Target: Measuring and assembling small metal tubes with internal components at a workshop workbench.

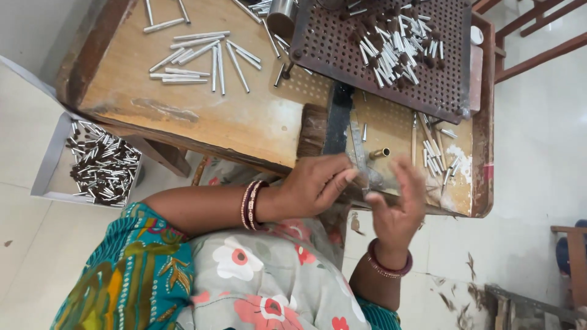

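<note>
Metal strip [359, 165] pinched by left hand [315, 183]; right hand [397, 205] held open, empty. Thin, stiff, likely sharp-edged; flats are best gripped.

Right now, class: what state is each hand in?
Left hand: fingers curled at the wooden workbench edge; whether it grips anything cannot be told.
Right hand: open, fingers spread, holding nothing.
</note>
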